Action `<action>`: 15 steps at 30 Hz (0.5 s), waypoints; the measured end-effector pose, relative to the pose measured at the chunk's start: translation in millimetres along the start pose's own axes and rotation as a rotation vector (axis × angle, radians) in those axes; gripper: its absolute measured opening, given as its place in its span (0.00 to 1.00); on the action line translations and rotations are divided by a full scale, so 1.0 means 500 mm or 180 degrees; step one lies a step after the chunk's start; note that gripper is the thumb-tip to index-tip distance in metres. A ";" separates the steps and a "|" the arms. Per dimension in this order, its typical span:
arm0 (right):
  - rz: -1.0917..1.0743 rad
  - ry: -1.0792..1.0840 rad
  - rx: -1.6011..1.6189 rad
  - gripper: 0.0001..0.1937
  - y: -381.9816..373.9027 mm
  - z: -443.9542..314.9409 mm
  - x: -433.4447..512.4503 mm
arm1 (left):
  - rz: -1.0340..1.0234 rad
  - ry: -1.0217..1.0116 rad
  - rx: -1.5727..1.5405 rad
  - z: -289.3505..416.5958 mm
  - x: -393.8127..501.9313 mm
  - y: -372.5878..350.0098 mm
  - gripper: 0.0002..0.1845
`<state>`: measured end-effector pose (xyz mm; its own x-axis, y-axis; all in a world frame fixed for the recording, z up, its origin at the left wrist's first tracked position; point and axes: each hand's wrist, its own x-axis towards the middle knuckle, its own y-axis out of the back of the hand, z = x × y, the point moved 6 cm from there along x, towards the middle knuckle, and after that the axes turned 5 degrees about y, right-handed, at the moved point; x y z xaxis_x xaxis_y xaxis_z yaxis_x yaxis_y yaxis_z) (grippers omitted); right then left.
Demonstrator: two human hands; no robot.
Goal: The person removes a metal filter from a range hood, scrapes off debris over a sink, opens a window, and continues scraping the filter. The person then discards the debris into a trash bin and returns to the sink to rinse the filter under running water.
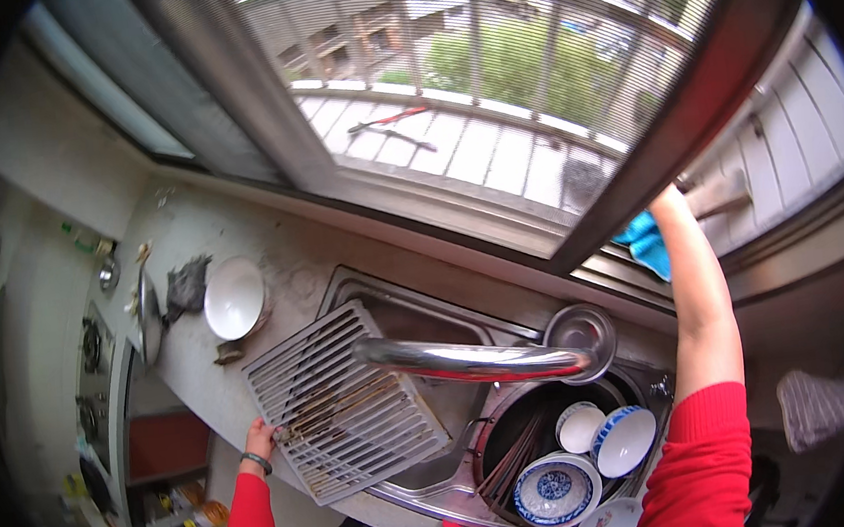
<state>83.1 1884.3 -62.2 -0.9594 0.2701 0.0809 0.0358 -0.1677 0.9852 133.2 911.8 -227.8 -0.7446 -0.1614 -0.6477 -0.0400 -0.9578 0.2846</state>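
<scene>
My left hand (260, 439) grips the near left edge of a slatted grey rack (347, 402) with brown stains, which lies slanted across the counter and the left sink basin (427, 323). My right arm stretches through the window opening. At its end my right hand (663, 199) is on a blue cloth (648, 244); the window sash frame (680, 120) hides most of the fingers. The cloth hangs down over the window track (618, 267).
A chrome faucet (468, 357) spans the sink. A large dark pan (496, 422) holds chopsticks and blue-and-white bowls (624, 441). Behind it stands a metal bowl (580, 336). A white bowl (235, 299) and a grey rag (187, 285) sit on the left counter (184, 216).
</scene>
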 end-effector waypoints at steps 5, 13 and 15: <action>-0.0220 -0.0547 0.0236 0.07 0.027 0.022 -0.012 | -0.0088 0.0061 -0.0158 0.008 -0.009 -0.024 0.13; 0.0535 -0.1309 0.2350 0.07 0.104 0.031 -0.106 | -0.0183 0.0011 0.0288 0.037 -0.026 -0.039 0.15; 0.0725 -0.1315 0.3869 0.08 0.115 0.003 -0.161 | -0.0278 -0.0226 0.0107 0.050 -0.030 -0.048 0.15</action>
<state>163.0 1854.3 -11.6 -0.7497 0.6557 0.0894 0.6225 0.6530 0.4314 128.5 943.2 -207.1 -0.7826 -0.0592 -0.6197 -0.1283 -0.9588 0.2536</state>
